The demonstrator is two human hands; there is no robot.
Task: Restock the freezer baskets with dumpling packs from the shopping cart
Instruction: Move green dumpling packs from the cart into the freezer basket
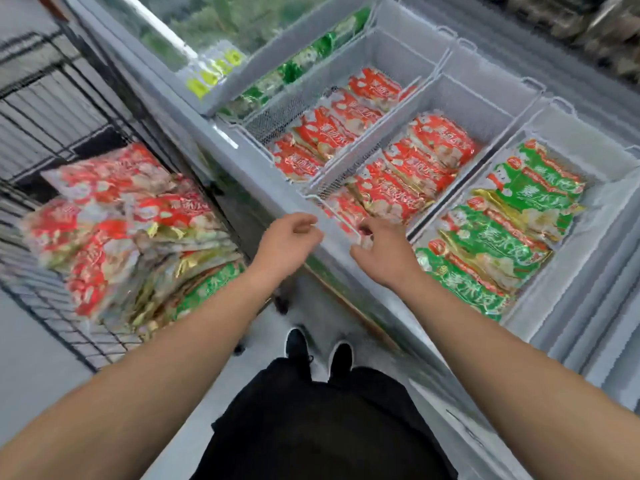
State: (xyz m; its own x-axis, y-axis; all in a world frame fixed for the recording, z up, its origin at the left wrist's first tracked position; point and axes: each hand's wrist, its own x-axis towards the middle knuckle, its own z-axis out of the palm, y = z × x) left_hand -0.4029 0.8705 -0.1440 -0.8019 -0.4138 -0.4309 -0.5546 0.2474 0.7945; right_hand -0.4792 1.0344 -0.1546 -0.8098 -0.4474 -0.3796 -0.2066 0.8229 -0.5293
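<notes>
- Black trousers (311,427) and two black shoes (318,348) sit lowest in my view, with both bare forearms reaching up from the corners.
- Left hand (289,242) hangs over the freezer rim (242,161), fingers loosely curled, holding nothing that I can see.
- Right hand (381,252) is at the near end of the middle basket (491,112); its fingers curl down toward a red pack (346,213) there, but I cannot tell whether they grip it.
- Beyond that hand, red dumpling packs (408,174) fill this basket, and more fill the far basket (401,53) to its left.
- Right of the right hand, green packs (498,237) lie stacked in another basket (609,199).
- Left of the left hand, the shopping cart (52,109) holds a heap of red packs (114,209) and a few green ones.
- Motion blur smears the cart and pack lettering; the cart's left side is cut off.
- Grey floor (31,375) lies underfoot.
</notes>
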